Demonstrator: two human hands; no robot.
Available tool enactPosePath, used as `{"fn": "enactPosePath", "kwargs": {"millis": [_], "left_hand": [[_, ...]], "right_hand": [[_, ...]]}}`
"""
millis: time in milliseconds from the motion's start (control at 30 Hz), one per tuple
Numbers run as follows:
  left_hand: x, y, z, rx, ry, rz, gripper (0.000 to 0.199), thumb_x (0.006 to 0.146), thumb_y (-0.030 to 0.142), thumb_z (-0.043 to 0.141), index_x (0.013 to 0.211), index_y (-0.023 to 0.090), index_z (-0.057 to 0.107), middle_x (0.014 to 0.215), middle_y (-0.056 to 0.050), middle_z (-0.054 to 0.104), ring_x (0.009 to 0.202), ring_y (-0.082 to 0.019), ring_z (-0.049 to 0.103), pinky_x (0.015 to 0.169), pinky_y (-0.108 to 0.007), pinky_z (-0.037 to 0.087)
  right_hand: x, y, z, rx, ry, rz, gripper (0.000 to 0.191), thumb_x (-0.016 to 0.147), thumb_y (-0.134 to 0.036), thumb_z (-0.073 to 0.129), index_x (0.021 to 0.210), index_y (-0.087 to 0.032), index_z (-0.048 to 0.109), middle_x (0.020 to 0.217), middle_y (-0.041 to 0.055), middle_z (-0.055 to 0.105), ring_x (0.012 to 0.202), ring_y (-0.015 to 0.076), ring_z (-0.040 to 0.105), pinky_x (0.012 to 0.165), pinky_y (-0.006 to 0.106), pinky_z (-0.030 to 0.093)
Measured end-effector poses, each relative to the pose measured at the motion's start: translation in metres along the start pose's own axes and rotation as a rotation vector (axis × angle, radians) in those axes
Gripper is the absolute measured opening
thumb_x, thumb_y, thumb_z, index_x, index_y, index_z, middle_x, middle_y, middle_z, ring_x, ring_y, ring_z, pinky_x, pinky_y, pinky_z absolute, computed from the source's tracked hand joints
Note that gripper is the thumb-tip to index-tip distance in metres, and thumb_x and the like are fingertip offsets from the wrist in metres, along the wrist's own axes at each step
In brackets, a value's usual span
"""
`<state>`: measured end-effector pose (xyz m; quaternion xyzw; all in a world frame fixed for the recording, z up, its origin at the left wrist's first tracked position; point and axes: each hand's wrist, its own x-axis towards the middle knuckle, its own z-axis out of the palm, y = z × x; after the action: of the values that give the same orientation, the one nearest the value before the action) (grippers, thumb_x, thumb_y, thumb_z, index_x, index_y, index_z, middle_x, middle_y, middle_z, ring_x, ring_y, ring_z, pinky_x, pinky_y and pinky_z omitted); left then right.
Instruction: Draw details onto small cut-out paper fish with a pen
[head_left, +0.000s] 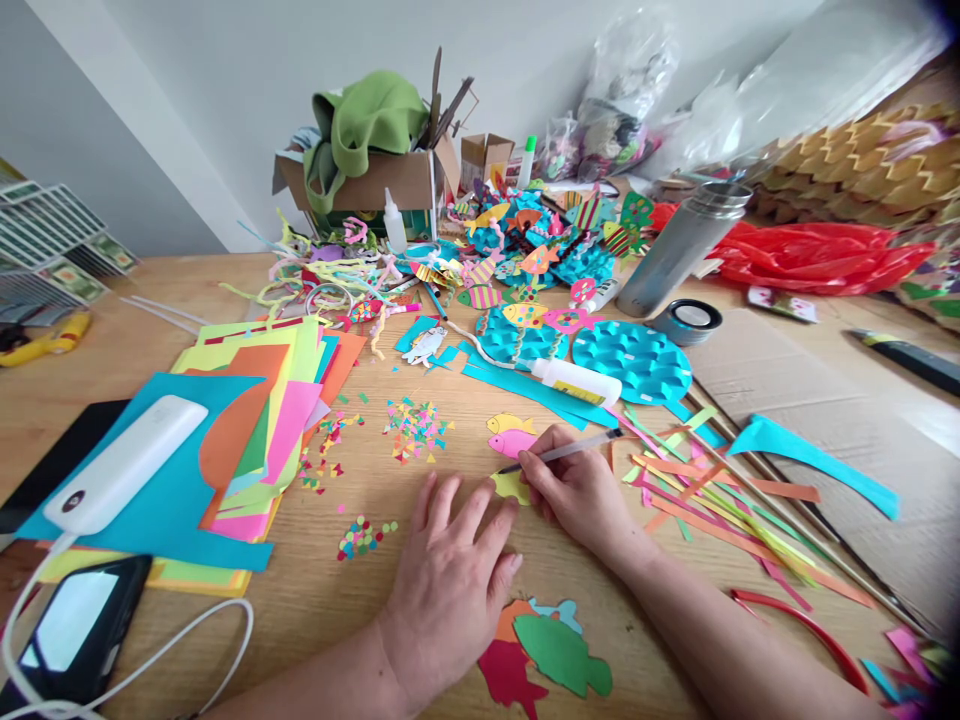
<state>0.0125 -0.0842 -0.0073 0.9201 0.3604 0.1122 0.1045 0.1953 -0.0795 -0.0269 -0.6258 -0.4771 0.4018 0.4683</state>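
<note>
My right hand (574, 480) is closed around a slim pen (570, 450), its tip at a small yellow-green paper fish (513, 487) on the wooden table. Flat on the table beside that fish lies my left hand (454, 545), fingers spread, the fingertips close to its left edge. A pink paper fish (512, 443) and a yellow paper fish (510, 424) lie just beyond. Nearer to me, a green paper fish (562, 655) overlaps a red one (510, 672). Small piles of paper bits (418, 428) and round dots (361, 538) sit to the left of my hands.
Stacked coloured paper (300, 400) lies left, with a white power bank (127, 465) and a phone (82, 620). A glue bottle (576, 382), blue discs (631, 360) and a steel flask (684, 250) stand or lie beyond. Paper strips (720, 490) and red-handled scissors (802, 630) are right.
</note>
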Motion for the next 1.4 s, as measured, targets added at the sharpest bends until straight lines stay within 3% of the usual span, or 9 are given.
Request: {"fn": "enactPosePath", "kwargs": {"millis": [1400], "left_hand": [[-0.0001,0.0005,-0.0008,0.003,-0.001,0.003,0.034,0.095,0.035,0.049,0.127,0.026,0.056,0.133,-0.004,0.054,0.124,-0.032,0.042,0.11,-0.057,0.033]], "right_hand": [[-0.0003,0.0009,-0.0002,0.026,-0.006,-0.005,0.026,0.091,-0.037,0.056,0.071,-0.022,0.049,0.046,-0.0063,0.05,0.035,0.0085,0.042,0.036,0.021,0.031]]}}
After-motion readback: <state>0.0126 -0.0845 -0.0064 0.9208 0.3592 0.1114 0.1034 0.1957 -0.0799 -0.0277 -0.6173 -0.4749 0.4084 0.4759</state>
